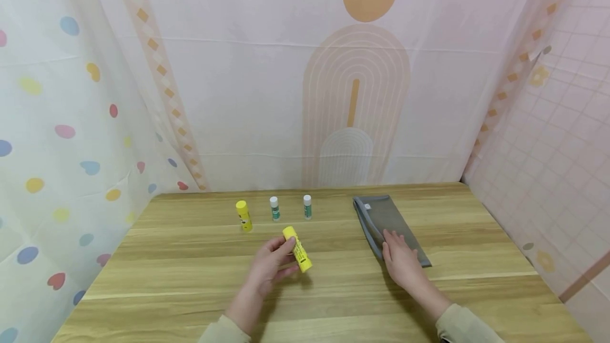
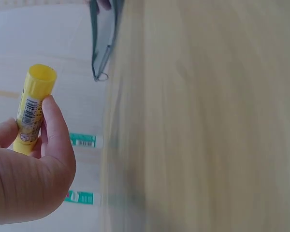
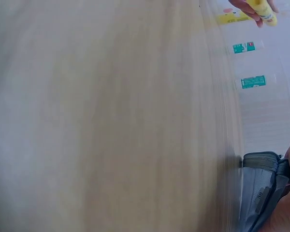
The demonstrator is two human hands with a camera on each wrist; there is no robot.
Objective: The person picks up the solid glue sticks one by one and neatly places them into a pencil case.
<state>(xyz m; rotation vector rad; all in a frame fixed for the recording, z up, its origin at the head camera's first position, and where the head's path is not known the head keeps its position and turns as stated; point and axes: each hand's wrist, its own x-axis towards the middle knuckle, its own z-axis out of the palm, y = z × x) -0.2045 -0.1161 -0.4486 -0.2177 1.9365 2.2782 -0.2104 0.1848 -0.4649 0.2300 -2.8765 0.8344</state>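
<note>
My left hand (image 1: 265,268) holds a yellow glue stick (image 1: 297,249) above the wooden table, pinched between thumb and fingers and tilted. In the left wrist view the barcode side of this glue stick (image 2: 31,110) shows. On the right, a grey zip pouch (image 1: 392,217) lies on the table with its long zipped edge facing left and partly parted. My right hand (image 1: 404,264) is at the near part of that pouch, fingers over its top and thumb at the parted edge, gripping it. The right wrist view shows the gaping pouch end (image 3: 261,181); its inside is hidden.
Another yellow glue stick (image 1: 244,216) stands upright at the back left. To its right stand two smaller green glue sticks with white caps, a left one (image 1: 275,209) and a right one (image 1: 307,207). A patterned curtain (image 1: 248,99) hangs behind the table (image 1: 190,279).
</note>
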